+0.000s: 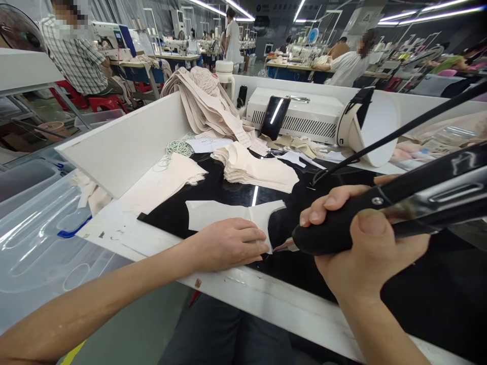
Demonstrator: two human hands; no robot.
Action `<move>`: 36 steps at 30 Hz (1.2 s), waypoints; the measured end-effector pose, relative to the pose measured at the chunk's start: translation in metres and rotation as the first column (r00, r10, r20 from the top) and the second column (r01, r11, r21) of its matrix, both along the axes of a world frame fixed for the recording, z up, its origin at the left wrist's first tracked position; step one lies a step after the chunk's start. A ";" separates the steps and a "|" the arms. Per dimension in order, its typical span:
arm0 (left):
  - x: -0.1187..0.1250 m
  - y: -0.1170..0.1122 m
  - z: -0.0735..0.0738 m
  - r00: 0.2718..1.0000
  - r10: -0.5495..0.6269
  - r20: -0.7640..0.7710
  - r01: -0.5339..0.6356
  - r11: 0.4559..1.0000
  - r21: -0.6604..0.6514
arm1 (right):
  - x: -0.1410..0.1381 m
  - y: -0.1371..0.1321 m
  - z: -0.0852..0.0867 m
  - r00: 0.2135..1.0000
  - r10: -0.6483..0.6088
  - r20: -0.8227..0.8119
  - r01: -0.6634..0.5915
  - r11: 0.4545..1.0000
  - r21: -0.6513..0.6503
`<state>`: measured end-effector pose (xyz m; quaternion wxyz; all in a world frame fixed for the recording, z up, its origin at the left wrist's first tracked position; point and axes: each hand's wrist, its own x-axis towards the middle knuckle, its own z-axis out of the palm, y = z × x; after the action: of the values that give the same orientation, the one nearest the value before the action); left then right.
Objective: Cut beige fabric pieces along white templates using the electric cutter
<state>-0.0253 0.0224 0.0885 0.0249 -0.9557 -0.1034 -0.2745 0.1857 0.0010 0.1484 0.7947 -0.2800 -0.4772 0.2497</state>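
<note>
My right hand [361, 243] is wrapped round the black handle of a corded hand tool [426, 197], its dark nose down at the edge of a pale fabric piece [216, 212]. That piece lies on a glossy black work surface [228, 190]. My left hand [228, 242] rests flat on the fabric's near edge, fingers stretched out, pressing it down just left of the tool's tip. The tool's black cord [399, 133] runs up to the right.
A stack of cut pale pieces [258, 170] and a heap of beige garments [205, 104] lie behind. A white partition [125, 144], a white machine box [304, 114] and clear plastic bins [41, 228] surround the bench. People sit at sewing machines beyond.
</note>
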 end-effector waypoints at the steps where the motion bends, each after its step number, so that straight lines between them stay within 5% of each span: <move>1: 0.001 0.000 0.001 1.000 -0.003 -0.001 0.003 1.000 0.001 | 0.000 0.000 0.000 1.000 -0.007 0.006 0.007 1.000 -0.001; 36: 0.001 0.001 -0.001 0.999 0.013 -0.047 -0.015 1.000 -0.027 | -0.001 -0.003 -0.001 0.999 0.006 -0.037 -0.007 0.999 -0.041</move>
<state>-0.0246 0.0229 0.0873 0.0164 -0.9614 -0.1132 -0.2502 0.1843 -0.0022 0.1471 0.7966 -0.2899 -0.4583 0.2671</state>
